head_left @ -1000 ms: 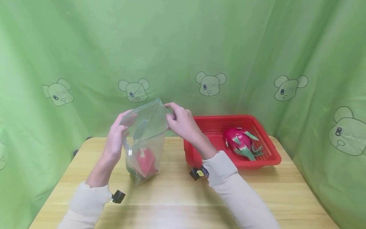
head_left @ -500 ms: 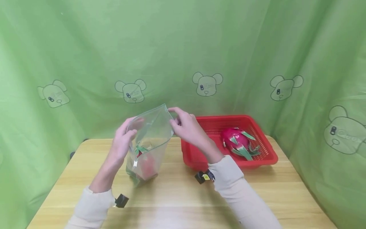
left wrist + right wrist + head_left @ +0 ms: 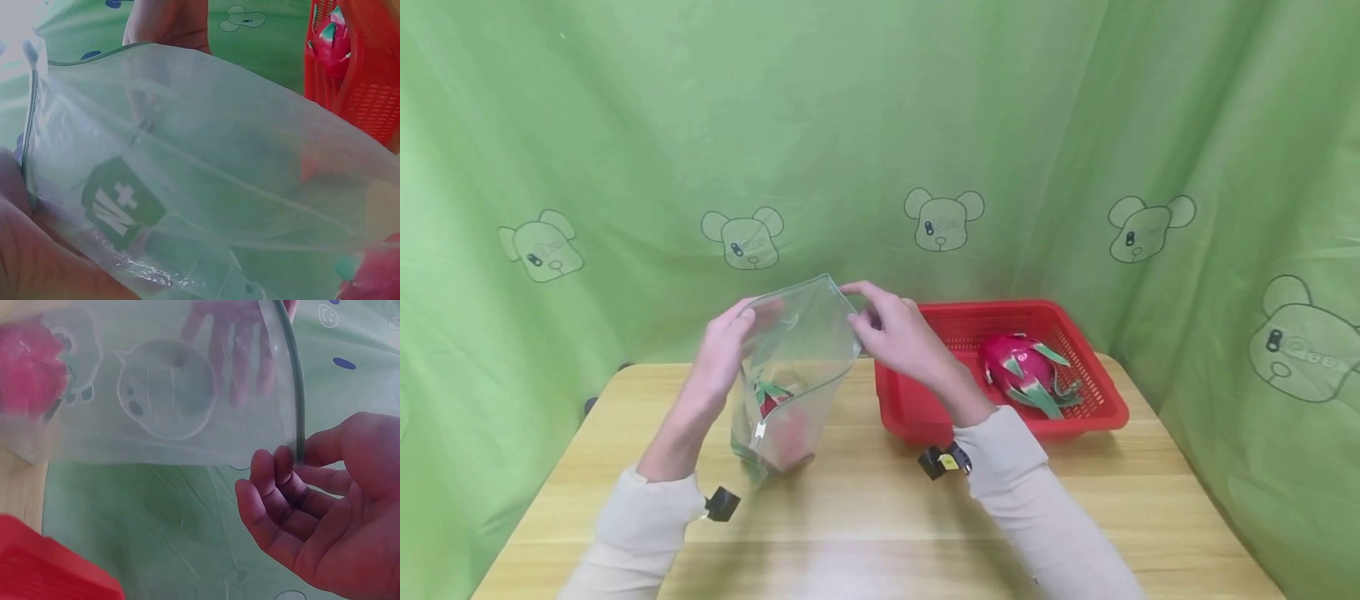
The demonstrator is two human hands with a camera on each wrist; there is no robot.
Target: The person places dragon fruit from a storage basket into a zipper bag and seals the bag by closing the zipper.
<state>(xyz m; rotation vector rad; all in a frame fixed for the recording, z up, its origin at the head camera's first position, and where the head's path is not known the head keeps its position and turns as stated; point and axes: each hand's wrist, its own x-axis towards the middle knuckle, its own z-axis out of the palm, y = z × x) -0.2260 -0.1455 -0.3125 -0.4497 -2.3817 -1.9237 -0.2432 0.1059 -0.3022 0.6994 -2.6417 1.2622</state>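
Note:
A clear zip bag stands on the wooden table, its mouth spread wide and a white slider on the near edge. Inside the bag lies a dragon fruit, red with green leaf tips, blurred by the plastic. My right hand pinches the right edge of the bag's mouth between thumb and fingers; the right wrist view shows this grip. On the other side my left hand rests against the bag, with straight fingers showing through the plastic in the right wrist view.
At the right, a red plastic basket holds another dragon fruit with green leaves. The table has light wood grain. Behind it hangs a green curtain printed with bear heads.
The bag's mouth has shifted slightly right and down with both hands, and the green leaves of the fruit inside have come into sight. The left thumb has moved up along the rim.

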